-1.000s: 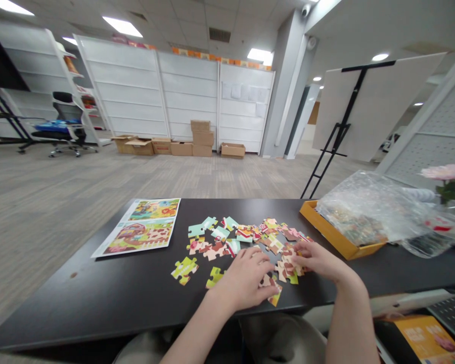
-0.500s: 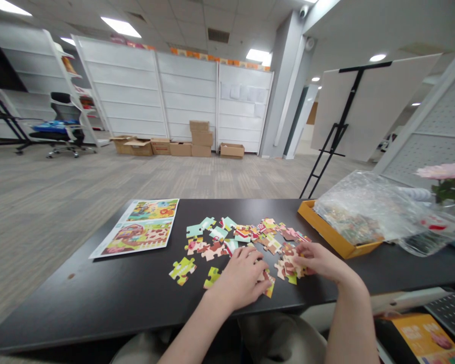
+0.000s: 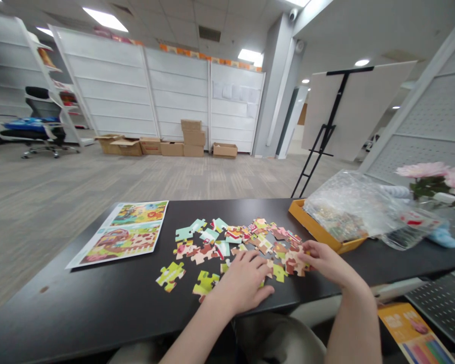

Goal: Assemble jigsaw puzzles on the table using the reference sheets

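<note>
Loose jigsaw puzzle pieces (image 3: 209, 235) lie in a spread pile on the black table, in mint, pink, brown, red and green. My left hand (image 3: 246, 279) rests palm down over the near side of the pile, fingers spread and thumb apart, hiding the pieces beneath. At the pile's right side, my right hand (image 3: 326, 263) pinches a pink-and-brown puzzle piece (image 3: 294, 261) between thumb and fingers. A green puzzle piece (image 3: 170, 275) lies apart on the left, and another green piece (image 3: 205, 284) sits beside my left wrist.
A printed picture sheet (image 3: 127, 232) lies at the table's left. On the right stands a yellow box tray (image 3: 328, 237) with a clear plastic bag (image 3: 349, 202) over it. Pink flowers (image 3: 424, 170) are farther right. An orange box (image 3: 413, 328) sits below the table edge.
The view has turned slightly right. My left hand has shifted right over the pieces, uncovering more of the green piece by its wrist. My right hand has moved the pink-and-brown piece slightly right.
</note>
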`<control>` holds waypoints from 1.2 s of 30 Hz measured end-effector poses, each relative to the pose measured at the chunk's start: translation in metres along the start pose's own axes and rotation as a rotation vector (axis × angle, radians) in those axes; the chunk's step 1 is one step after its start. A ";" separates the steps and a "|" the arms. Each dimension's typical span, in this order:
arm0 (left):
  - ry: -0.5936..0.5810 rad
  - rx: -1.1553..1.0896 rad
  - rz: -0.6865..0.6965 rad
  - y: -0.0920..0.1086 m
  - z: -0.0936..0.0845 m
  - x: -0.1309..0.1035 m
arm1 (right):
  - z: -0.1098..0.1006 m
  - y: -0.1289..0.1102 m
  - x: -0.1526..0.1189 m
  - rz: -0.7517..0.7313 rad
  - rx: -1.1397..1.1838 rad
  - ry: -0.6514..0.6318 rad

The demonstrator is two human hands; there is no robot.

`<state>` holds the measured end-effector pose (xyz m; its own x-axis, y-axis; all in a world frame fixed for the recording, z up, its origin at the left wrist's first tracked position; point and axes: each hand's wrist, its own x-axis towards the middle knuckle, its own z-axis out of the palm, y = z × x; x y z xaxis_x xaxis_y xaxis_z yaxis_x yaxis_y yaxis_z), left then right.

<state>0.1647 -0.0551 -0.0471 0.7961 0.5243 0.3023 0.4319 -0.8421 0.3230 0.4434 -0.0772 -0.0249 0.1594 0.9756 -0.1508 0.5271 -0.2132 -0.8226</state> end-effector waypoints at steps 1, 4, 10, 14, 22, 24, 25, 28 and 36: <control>-0.003 0.009 -0.008 0.000 -0.001 0.000 | -0.002 0.003 -0.001 0.010 -0.012 -0.008; -0.010 0.036 -0.033 -0.002 -0.003 0.000 | -0.007 0.012 -0.003 0.050 -0.037 -0.027; -0.006 0.087 -0.085 -0.005 -0.004 -0.001 | -0.009 0.018 0.000 0.103 -0.064 -0.005; -0.012 0.106 -0.120 -0.005 -0.004 0.000 | -0.018 0.017 -0.004 0.017 -0.083 0.013; -0.004 0.158 -0.151 -0.005 -0.002 0.001 | -0.038 0.051 0.002 0.101 -0.288 0.309; 0.003 0.172 -0.162 -0.006 -0.002 0.001 | -0.038 0.056 0.005 0.106 -0.381 0.351; 0.004 0.176 -0.166 -0.006 -0.002 0.002 | -0.037 0.056 0.006 0.102 -0.417 0.386; 0.004 0.179 -0.171 -0.006 -0.002 0.003 | -0.031 0.045 0.007 0.044 -0.455 0.443; 0.019 0.163 -0.167 -0.007 0.000 0.003 | 0.008 0.014 0.006 -0.121 -0.370 0.096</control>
<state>0.1637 -0.0479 -0.0483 0.7005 0.6590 0.2739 0.6208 -0.7520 0.2214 0.4452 -0.0740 -0.0412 0.1452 0.9894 0.0013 0.8094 -0.1180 -0.5753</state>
